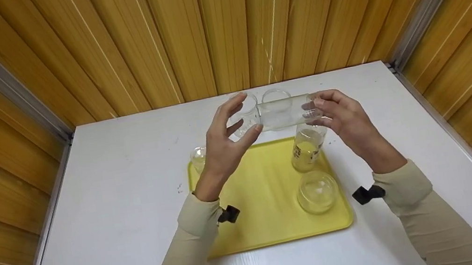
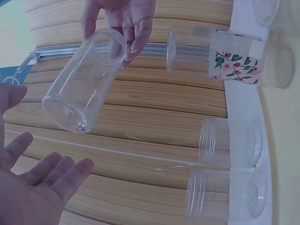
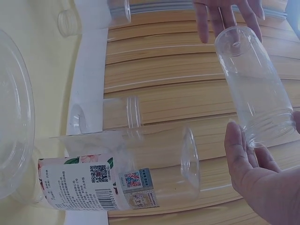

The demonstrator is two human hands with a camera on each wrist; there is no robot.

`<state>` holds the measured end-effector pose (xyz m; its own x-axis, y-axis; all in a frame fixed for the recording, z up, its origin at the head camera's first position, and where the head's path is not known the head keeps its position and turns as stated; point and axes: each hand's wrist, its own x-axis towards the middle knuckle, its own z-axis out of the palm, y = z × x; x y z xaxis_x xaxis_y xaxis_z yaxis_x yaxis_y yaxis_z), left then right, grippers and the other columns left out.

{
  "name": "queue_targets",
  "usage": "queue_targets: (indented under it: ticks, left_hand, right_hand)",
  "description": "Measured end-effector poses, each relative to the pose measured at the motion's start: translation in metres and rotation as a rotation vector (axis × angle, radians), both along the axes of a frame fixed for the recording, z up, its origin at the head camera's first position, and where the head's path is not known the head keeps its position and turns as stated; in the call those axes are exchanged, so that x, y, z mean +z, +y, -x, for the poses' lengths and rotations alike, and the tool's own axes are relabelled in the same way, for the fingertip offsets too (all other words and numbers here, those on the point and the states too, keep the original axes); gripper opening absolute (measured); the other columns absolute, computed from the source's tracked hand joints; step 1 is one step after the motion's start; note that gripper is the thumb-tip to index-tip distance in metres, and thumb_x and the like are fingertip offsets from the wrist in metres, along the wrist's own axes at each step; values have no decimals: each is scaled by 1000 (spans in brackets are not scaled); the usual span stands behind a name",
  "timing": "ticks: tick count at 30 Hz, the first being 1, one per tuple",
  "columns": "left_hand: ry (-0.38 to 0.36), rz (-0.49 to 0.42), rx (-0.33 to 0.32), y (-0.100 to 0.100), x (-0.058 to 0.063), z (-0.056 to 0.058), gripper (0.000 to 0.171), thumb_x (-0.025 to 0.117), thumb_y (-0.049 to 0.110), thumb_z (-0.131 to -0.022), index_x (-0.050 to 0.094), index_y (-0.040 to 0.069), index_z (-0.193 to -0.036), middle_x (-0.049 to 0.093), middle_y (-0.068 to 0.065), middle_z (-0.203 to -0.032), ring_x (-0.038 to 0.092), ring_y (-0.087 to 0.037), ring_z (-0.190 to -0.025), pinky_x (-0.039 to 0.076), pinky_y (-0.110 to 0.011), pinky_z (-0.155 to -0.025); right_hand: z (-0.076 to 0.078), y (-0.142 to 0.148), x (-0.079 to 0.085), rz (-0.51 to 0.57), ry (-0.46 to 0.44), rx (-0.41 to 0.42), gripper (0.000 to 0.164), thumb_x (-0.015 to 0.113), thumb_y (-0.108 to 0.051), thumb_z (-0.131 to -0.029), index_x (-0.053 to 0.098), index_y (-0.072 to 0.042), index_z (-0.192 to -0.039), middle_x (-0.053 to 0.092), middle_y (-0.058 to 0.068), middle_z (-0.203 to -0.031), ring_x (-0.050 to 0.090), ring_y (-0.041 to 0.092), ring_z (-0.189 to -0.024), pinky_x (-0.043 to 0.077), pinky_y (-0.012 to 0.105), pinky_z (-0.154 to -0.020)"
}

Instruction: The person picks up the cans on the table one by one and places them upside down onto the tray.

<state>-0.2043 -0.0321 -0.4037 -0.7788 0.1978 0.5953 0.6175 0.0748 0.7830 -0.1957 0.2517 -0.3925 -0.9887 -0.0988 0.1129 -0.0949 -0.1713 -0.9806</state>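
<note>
Sleeves (image 1: 184,254) angled inward; right hand (image 1: 346,119) grips jar (image 1: 283,113).

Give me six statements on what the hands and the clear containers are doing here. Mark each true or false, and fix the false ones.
1. The right hand holds a clear jar by its threaded end. True.
2. The left hand is wrapped around that jar. False: it is open, apart from the jar.
3. The flower-patterned jar lies on its side. False: it stands on end.
4. The tray is yellow. True.
5. The round container sits at the tray's left side. False: it sits at the right.
6. Two threaded jars stand beyond the tray. True.
</note>
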Motion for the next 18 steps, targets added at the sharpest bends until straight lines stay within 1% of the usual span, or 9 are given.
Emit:
queue_targets:
  ticks: [3,10,15,18]
  left_hand:
    - [-7,1,-11,3,1,0,63,80,17,-96,54,4,-152,54,-10,-153,52,-22,-141,53,-48,-105]
    - [-24,15,-21,9,2,-1,63,82,19,-95,55,8,-151,55,-6,-152,54,-20,-138,55,-40,-103]
    - [-36,15,-30,11,1,-1,62,82,19,-95,56,8,-150,55,-6,-152,55,-20,-136,56,-37,-101]
    - [-35,17,-37,12,1,-1,61,82,17,-95,57,6,-150,55,-7,-152,56,-22,-136,56,-37,-101]
  right_hand:
    - [-1,-1,1,-1,-1,-1,27,55,-13,-109,56,3,-130,67,19,-121,70,28,-106,56,37,-97]
    - [-3,-3,2,-9,-2,5,27,56,-15,-109,57,2,-131,67,18,-122,69,28,-109,55,38,-99]
    - [-4,-4,3,-14,-3,9,28,56,-15,-109,56,2,-131,65,18,-125,67,29,-112,54,38,-100]
    - [-5,-5,3,-16,2,10,28,56,-15,-109,55,2,-132,64,18,-126,67,29,-112,55,37,-100]
